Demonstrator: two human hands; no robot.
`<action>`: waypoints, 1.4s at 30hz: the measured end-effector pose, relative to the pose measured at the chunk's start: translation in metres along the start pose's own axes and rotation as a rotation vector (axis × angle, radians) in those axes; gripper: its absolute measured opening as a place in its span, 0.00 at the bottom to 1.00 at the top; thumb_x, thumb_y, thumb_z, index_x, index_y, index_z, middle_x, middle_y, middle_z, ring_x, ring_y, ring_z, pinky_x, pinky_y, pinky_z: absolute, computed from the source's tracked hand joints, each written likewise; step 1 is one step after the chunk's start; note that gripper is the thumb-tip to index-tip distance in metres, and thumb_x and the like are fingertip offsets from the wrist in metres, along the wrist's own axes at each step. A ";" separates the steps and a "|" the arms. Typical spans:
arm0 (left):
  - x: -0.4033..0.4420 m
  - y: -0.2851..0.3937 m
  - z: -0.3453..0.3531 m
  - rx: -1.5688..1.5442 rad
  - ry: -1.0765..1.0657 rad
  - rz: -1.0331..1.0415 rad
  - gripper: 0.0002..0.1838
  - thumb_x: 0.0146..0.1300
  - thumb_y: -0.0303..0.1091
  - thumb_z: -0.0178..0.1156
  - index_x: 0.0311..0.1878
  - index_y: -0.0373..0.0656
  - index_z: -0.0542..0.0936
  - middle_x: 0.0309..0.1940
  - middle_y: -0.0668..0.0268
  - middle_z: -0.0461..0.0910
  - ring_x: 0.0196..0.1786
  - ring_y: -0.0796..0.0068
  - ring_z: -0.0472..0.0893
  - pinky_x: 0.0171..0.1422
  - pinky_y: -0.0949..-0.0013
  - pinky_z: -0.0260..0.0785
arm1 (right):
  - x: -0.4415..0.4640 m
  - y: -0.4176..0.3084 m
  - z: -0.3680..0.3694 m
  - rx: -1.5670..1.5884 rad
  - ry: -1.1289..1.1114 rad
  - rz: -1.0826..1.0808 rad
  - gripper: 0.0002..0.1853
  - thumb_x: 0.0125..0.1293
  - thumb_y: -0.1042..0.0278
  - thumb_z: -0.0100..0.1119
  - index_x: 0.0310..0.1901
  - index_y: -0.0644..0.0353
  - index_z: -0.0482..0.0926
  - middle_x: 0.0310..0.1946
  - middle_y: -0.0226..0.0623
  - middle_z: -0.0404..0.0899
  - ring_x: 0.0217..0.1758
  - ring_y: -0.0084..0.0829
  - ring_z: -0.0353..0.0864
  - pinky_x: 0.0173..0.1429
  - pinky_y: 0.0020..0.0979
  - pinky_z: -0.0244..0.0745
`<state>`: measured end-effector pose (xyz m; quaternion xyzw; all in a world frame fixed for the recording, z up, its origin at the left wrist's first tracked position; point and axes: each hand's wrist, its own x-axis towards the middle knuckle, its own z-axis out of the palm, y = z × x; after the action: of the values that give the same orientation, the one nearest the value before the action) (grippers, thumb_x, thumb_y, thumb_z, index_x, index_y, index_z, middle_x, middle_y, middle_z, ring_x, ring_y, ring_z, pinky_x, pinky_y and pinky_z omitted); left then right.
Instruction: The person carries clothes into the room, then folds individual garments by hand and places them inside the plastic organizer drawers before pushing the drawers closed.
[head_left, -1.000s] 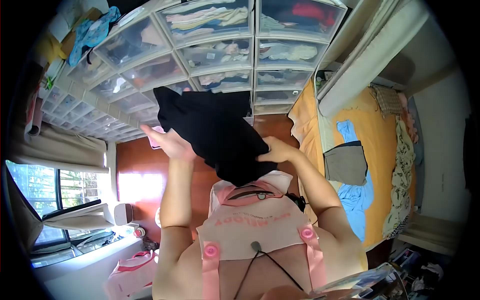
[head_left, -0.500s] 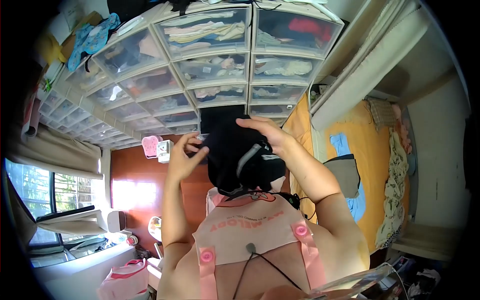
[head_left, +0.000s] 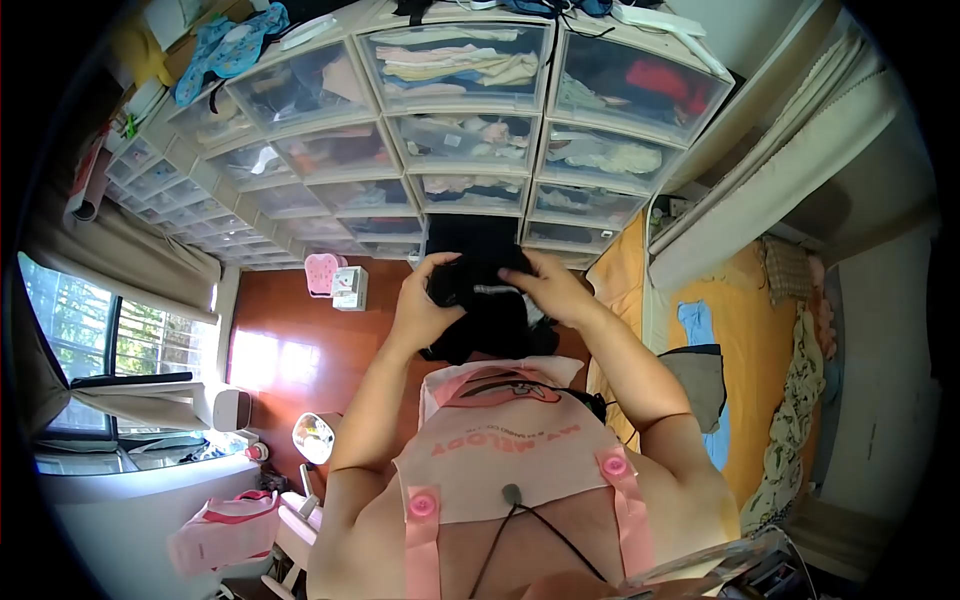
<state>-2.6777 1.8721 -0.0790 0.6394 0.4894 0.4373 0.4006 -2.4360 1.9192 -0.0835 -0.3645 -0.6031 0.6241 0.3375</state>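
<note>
A bunched black garment (head_left: pixel 485 320) with light grey stripes hangs between my two hands, just above my lap. My left hand (head_left: pixel 428 305) grips its left side, the fingers curled over the cloth. On the right side my right hand (head_left: pixel 550 288) pinches it, thumb on top. Directly beyond the garment lies more black cloth (head_left: pixel 470 232), at the foot of the drawers; where one black piece ends and the other begins is hard to tell.
Stacked clear drawers (head_left: pixel 455 140) with clothes stand ahead. A pink basket (head_left: pixel 323 275) and a white box (head_left: pixel 349 288) sit on the wooden floor at left. At right, an orange-covered bed (head_left: pixel 755 350) holds a grey folded garment (head_left: pixel 697 382) and blue cloth. A curtain hangs beside it.
The black garment has gone from spread out in the air to gathered low before me. My left hand, open earlier, has closed on it. The view has shifted, showing more drawers.
</note>
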 end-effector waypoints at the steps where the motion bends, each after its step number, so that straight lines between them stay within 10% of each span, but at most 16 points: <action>1: 0.003 0.011 -0.007 0.038 -0.067 -0.006 0.38 0.45 0.25 0.80 0.63 0.40 0.78 0.50 0.60 0.86 0.57 0.72 0.83 0.64 0.67 0.74 | 0.003 0.006 -0.011 -0.029 0.030 0.000 0.14 0.71 0.75 0.64 0.56 0.67 0.82 0.45 0.30 0.86 0.49 0.20 0.78 0.57 0.27 0.75; 12: 0.026 0.042 -0.050 0.616 -0.484 0.067 0.14 0.47 0.32 0.68 0.38 0.38 0.86 0.32 0.46 0.85 0.39 0.43 0.86 0.47 0.52 0.79 | -0.010 -0.053 -0.086 -1.481 -0.121 0.033 0.15 0.51 0.82 0.66 0.44 0.64 0.87 0.42 0.54 0.87 0.51 0.55 0.86 0.55 0.48 0.81; 22: 0.019 0.028 -0.079 0.779 -0.505 0.136 0.13 0.67 0.38 0.62 0.42 0.37 0.85 0.33 0.46 0.86 0.37 0.44 0.86 0.45 0.50 0.78 | -0.019 -0.064 -0.103 -1.058 -0.437 -0.028 0.21 0.55 0.82 0.62 0.51 0.59 0.83 0.41 0.48 0.88 0.48 0.51 0.86 0.51 0.44 0.79; 27: -0.042 0.016 -0.068 0.497 -0.854 -0.410 0.24 0.77 0.56 0.55 0.43 0.41 0.81 0.24 0.56 0.84 0.28 0.62 0.87 0.36 0.59 0.77 | -0.055 -0.045 -0.084 -1.062 -0.835 0.222 0.17 0.53 0.80 0.61 0.46 0.59 0.86 0.36 0.50 0.87 0.44 0.53 0.86 0.48 0.47 0.79; 29: -0.087 -0.030 -0.064 0.523 -0.831 -0.039 0.25 0.65 0.55 0.68 0.44 0.38 0.80 0.30 0.50 0.85 0.32 0.50 0.85 0.39 0.56 0.76 | -0.082 -0.036 -0.066 -1.060 -0.902 0.310 0.16 0.53 0.77 0.62 0.45 0.59 0.87 0.36 0.51 0.87 0.44 0.54 0.86 0.47 0.48 0.80; 32: -0.121 -0.007 -0.056 0.299 -0.985 -0.351 0.38 0.54 0.46 0.75 0.64 0.35 0.73 0.42 0.43 0.84 0.45 0.46 0.85 0.47 0.55 0.76 | -0.120 0.004 -0.052 -0.946 -1.001 0.206 0.18 0.52 0.73 0.66 0.47 0.65 0.85 0.35 0.52 0.87 0.43 0.55 0.86 0.47 0.49 0.80; 37: -0.164 -0.018 -0.045 0.442 -0.925 -0.589 0.42 0.57 0.38 0.70 0.72 0.37 0.64 0.46 0.39 0.82 0.50 0.43 0.84 0.48 0.54 0.76 | -0.124 -0.035 -0.027 -0.733 -0.922 0.511 0.32 0.52 0.66 0.70 0.59 0.71 0.74 0.37 0.60 0.85 0.43 0.52 0.87 0.45 0.45 0.80; 42: -0.164 -0.036 -0.035 0.424 -0.797 -0.420 0.30 0.63 0.30 0.62 0.68 0.35 0.69 0.49 0.36 0.81 0.52 0.39 0.83 0.51 0.50 0.76 | -0.129 0.043 -0.027 -0.883 -0.789 0.160 0.37 0.52 0.65 0.73 0.62 0.71 0.71 0.39 0.56 0.87 0.43 0.56 0.87 0.49 0.48 0.81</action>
<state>-2.7440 1.7218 -0.1302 0.7118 0.4945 -0.0406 0.4970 -2.3464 1.8197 -0.1203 -0.2552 -0.8559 0.4262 -0.1438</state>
